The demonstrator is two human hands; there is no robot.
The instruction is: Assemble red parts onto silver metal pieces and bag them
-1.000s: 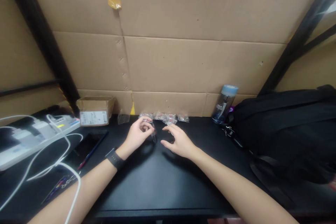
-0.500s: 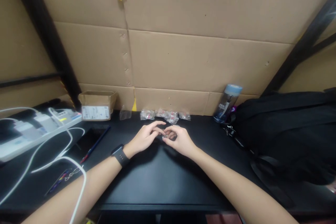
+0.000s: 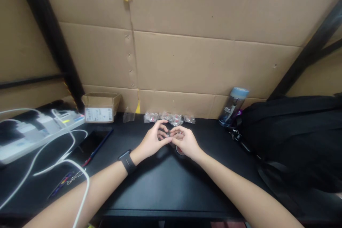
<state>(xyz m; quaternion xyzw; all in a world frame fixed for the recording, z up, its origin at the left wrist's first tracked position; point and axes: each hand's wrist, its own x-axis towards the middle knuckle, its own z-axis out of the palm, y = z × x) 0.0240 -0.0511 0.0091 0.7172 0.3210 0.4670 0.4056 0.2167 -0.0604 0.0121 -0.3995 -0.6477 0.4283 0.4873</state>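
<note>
My left hand (image 3: 154,139), with a dark watch on its wrist, meets my right hand (image 3: 186,142) above the middle of the black table (image 3: 160,185). Thumbs and fingertips of both hands are pinched around a small metallic item (image 3: 168,134), too small to make out. Below my right palm shows a small round red-rimmed object (image 3: 180,150), partly hidden by that hand. Several small clear plastic packets (image 3: 176,119) with red bits inside lie just beyond my fingers, along the cardboard wall.
At the left are a power strip (image 3: 72,123) with white cables, a tablet (image 3: 97,140) and an open cardboard box (image 3: 99,112). A bottle (image 3: 233,108) and a black backpack (image 3: 291,139) stand at the right. Cardboard (image 3: 173,64) walls the back.
My left thumb has moved in to meet my right thumb at the small item. The round red-rimmed object now shows beneath my right hand. The view has shifted slightly.
</note>
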